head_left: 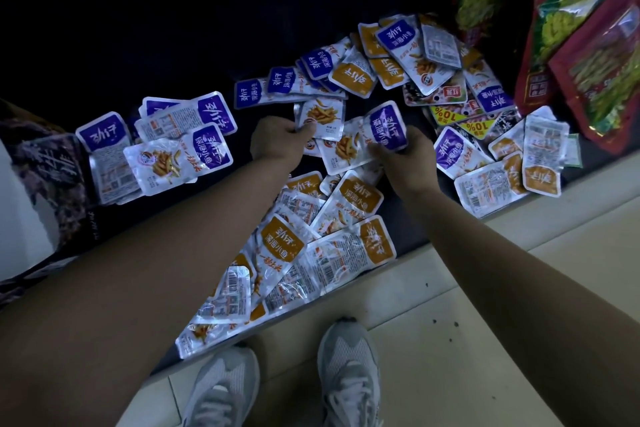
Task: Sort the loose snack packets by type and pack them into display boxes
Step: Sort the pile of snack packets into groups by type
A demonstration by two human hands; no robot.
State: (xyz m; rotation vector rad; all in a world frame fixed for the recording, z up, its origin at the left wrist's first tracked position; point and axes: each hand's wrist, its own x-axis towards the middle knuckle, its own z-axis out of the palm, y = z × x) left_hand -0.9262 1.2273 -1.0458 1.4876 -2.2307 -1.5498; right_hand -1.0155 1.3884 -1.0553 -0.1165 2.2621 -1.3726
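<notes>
Bare arms reach over a dark worktop [173, 45]. The left hand [280, 144] pinches the lower edge of a silver packet [323, 114]. The right hand [405, 158] grips a purple-topped packet [386, 128], and the two packets overlap near the worktop's middle. Large red bags [568, 28] crowd the far right corner. Purple-labelled packets [207, 146] lie toward the left edge and orange-labelled packets [280, 243] are heaped at the near edge, above a pale tiled floor [485, 288] and grey sneakers [346, 367]. Labels read "深海小鱼". Yellow stickers [474, 126] show "10%".
</notes>
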